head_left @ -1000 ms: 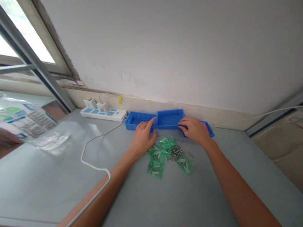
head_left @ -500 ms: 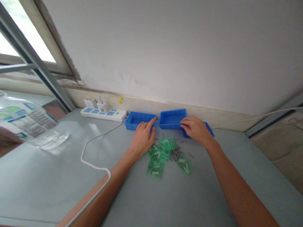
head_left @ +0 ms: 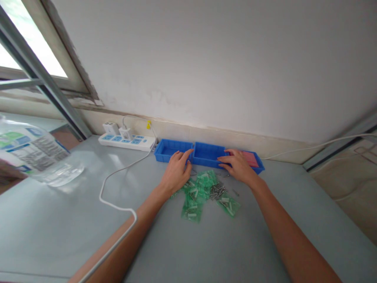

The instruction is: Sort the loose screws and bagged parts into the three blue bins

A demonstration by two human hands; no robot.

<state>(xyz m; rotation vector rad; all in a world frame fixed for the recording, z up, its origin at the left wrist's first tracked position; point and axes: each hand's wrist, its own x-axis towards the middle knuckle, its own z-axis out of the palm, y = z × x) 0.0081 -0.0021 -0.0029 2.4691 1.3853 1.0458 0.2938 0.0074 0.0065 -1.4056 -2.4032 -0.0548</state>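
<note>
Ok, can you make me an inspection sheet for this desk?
Surface: grey table, glare at left.
Job's things: left blue bin, middle blue bin and right blue bin, in a row; pink thing inside the right one; green bags and loose metal pieces in front.
Clutter: clear bottle, far left.
Hands: left hand at left bin's right end; right hand at middle bin's right end; grip unclear.
Cables: white cable by power strip, passing across left forearm; second cable at right.
Surroundings: wall behind, window upper left.

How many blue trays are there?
3, in a row: the left tray by the left hand, the middle tray beside that, and the right tray, holding a pink item, partly behind the right hand.
</note>
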